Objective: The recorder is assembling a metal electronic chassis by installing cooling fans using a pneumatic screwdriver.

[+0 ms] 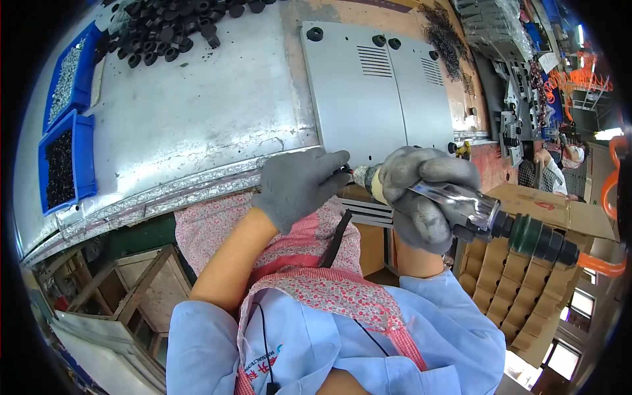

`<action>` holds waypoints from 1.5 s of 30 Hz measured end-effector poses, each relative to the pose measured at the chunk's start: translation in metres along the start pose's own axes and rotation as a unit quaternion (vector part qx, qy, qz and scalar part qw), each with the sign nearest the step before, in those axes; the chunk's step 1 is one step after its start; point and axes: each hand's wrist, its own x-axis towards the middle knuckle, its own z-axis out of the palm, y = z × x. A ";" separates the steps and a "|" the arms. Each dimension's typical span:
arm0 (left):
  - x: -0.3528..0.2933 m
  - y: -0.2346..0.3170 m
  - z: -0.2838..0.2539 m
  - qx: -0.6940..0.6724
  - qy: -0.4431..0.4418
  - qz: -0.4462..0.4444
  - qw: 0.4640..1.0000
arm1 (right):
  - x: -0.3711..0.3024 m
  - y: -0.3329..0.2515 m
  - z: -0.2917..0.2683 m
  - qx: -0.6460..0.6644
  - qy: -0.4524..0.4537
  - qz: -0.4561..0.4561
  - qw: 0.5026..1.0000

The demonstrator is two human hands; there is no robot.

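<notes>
My right hand, in a grey glove, is wrapped round an air screwdriver held almost level, its tip toward the left. An orange hose runs from its rear end. At the tip, my gloved left hand pinches a small dark piece that its fingers mostly cover; I cannot make out its kind. Just beyond my hands, two grey metal panels with slotted vents lie side by side on the bench. Black rubber feet sit near their corners.
A heap of black rubber feet lies at the far left of the metal-topped bench. Blue bins hold silver parts and black screws. Dark wire springs lie far right. A divided cardboard box stands right; another person is beyond.
</notes>
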 end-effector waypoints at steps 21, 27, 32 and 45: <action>0.005 0.015 -0.011 -0.165 -0.070 -0.105 0.978 | 0.014 -0.025 0.007 0.140 0.047 -0.087 0.985; 0.004 0.029 -0.025 -0.779 -0.074 -0.204 0.589 | 0.006 -0.017 0.028 0.077 0.104 0.004 0.992; 0.008 0.008 -0.043 -0.788 0.146 -0.314 0.509 | -0.048 0.005 0.024 -0.116 -0.013 0.284 0.952; 0.006 -0.018 -0.050 -0.732 -0.134 -0.161 0.649 | -0.072 -0.005 0.014 -0.320 -0.086 0.280 0.901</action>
